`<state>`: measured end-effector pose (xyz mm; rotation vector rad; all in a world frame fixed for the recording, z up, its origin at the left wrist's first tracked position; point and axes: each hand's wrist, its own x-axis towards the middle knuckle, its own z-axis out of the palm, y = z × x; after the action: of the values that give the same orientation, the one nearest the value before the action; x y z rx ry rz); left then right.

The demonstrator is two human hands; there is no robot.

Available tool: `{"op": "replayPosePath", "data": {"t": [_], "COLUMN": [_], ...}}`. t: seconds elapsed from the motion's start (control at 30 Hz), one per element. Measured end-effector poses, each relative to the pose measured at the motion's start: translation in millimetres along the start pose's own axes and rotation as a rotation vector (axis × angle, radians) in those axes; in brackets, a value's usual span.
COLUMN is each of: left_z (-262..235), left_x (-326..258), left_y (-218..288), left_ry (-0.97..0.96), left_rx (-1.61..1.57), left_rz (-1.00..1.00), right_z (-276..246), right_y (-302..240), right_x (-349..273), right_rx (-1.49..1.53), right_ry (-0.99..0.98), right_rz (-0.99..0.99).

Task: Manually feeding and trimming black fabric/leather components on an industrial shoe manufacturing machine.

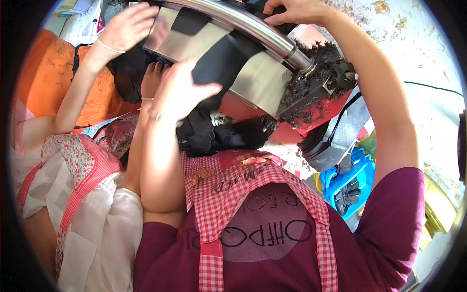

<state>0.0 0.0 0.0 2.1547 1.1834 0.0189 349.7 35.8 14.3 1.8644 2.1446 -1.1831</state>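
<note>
At 11 o'clock, the left hand (179,92) is blurred, its thumb spread wide, beside black cloth (224,63) lying across the red-and-steel machine (262,80) at 12. Toward 1 o'clock, the right hand (296,10) curls at dark material (286,28); I cannot tell whether it grips.

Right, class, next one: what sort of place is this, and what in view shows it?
Probably a workshop, perhaps for textiles: a red machine strewn with dark fluff, black strips lying across it, and a blue basket holding dark pieces.
</note>
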Motion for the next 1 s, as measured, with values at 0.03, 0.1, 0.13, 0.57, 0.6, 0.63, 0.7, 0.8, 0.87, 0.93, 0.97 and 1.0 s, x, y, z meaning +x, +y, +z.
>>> {"op": "replayPosePath", "data": {"t": [0.03, 0.1, 0.13, 0.57, 0.6, 0.63, 0.7, 0.8, 0.87, 0.93, 0.97, 1.0], "left_z": [-2, 3, 50, 152, 143, 125, 83, 29, 10, 17, 2, 4], "left_x": [-16, -33, -48, -88, -88, -92, -92, -46, -6, 36, 42, 52], "left_y": [-14, -39, -65, -64, -52, -42, -18, 21, 25, 14, 29, 22], "left_ry": [0.001, 0.084, -0.154, -0.037, 0.116, 0.114, 0.018, 0.140, 0.078, 0.195, 0.099, 0.154], "left_rx": [-0.109, 0.416, 0.003, -0.395, -0.492, -0.492, -0.668, -0.551, -0.381, -0.270, -0.161, -0.158], "left_rz": [0.037, 0.373, -0.034, 0.442, 0.517, 0.515, 0.192, 0.222, 0.083, 0.160, -0.018, 0.013], "right_z": [-3, -19, -22, -87, -95, -100, -109, -110, -104, -71, -55, -39], "right_y": [-6, -40, -34, -36, -37, -35, -23, -28, -25, -32, -39, -39], "right_x": [-2, -47, -49, -91, -92, -95, -92, -82, -62, -26, -4, 4], "right_rx": [0.109, 0.531, 0.544, 0.707, 0.640, 0.575, 0.516, 0.321, 0.037, -0.187, -0.258, -0.231], "right_ry": [0.062, 0.107, 0.157, 0.468, 0.516, 0.566, 0.626, 0.853, 0.833, 0.638, 0.306, 0.172], "right_rz": [0.055, 0.048, -0.039, -0.485, -0.450, -0.404, -0.344, -0.351, -0.293, -0.354, -0.231, -0.264]}}
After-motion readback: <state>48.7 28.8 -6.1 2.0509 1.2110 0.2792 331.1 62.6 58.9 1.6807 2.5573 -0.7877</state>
